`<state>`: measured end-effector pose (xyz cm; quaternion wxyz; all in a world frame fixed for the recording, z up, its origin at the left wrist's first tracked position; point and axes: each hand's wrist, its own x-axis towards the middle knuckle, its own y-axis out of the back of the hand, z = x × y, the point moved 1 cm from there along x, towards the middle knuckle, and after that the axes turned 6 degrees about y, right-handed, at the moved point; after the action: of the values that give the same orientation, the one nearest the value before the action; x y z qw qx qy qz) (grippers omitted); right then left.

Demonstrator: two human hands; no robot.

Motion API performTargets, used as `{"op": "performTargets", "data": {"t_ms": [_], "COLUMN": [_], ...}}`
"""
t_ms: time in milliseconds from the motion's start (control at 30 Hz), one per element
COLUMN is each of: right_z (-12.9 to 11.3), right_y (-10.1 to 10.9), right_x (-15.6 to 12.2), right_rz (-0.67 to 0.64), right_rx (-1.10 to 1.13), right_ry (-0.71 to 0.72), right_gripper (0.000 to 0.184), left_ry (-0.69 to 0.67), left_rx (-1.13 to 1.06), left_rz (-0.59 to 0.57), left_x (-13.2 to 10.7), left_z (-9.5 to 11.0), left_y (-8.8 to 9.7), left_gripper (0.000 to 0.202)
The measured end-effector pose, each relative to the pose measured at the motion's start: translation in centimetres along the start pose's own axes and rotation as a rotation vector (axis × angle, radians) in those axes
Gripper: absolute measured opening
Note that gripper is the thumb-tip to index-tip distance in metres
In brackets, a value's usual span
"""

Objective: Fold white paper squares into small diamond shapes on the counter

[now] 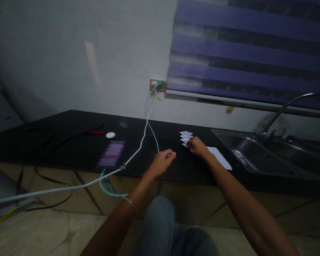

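Note:
Several small folded white paper pieces (pixel 186 133) lie in a row, one in front of another, on the black countertop (pixel 133 156). At the nearest of them is my right hand (pixel 198 147), its fingers closed on the folded paper piece (pixel 185 145), which they partly hide. My left hand (pixel 162 162) is held over the counter's front part, to the left of the row. Its fingers are curled in, and nothing shows in them. A stack of flat white paper (pixel 220 158) lies right of my right hand, partly behind the forearm.
A white cable (pixel 142 142) and a light-blue cable (pixel 154 133) run from the wall outlet (pixel 158 85) across the counter. A blurred phone-like object (pixel 112 153), a round white object (pixel 110 135) and a red-handled item (pixel 96 132) lie left. A metal sink (pixel 245 161) is at right.

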<state>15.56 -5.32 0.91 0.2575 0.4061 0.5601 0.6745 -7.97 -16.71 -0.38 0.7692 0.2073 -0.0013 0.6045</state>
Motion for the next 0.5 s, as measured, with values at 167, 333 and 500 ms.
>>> {"op": "performTargets", "data": {"t_ms": [167,333,500], "right_z": [1.8,5.4,6.1], "right_y": [2.0,3.1,2.5], "right_x": [-0.9,-4.4,-8.0], "right_rz": [0.056,-0.158,-0.277], "right_rx": [0.061,0.088,0.039], "right_ry": [-0.093,-0.314,-0.483], "right_gripper": [0.023,0.028,0.059], "left_ry": [0.000,-0.014,-0.014], "left_rx": [-0.004,0.014,0.026], "left_rz": [0.007,0.018,0.001], "left_x": [0.0,0.2,0.1], "left_z": [0.1,-0.3,-0.3], "left_y": [0.0,0.0,0.1], "left_gripper": [0.037,0.038,0.039]}}
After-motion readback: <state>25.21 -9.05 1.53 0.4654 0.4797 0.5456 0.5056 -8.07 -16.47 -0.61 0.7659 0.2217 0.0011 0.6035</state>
